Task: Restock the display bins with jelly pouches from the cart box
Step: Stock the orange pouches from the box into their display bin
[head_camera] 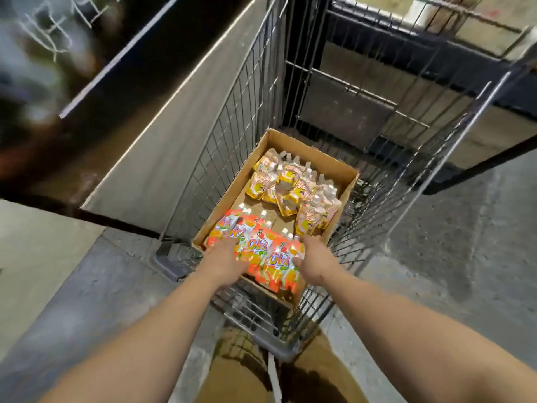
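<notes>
An open cardboard box [232, 193] lies in a wire cart [241, 91]. Several orange jelly pouches [261, 248] with white caps fill the box's near end. Several yellow jelly pouches [293, 187] are heaped at its far end. My left hand [223, 257] reaches down onto the left side of the orange pouches, its fingers hidden among them. My right hand [312, 257] holds the right side of the same bunch, with its thumb against a pouch. Both hands flank the orange stack.
The cart's mesh walls rise on the left, far and right sides of the box. A grey ledge [180, 117] and a dark blurred display [58, 68] stand to the left. Concrete floor [465, 257] lies to the right. My trouser legs show below the cart.
</notes>
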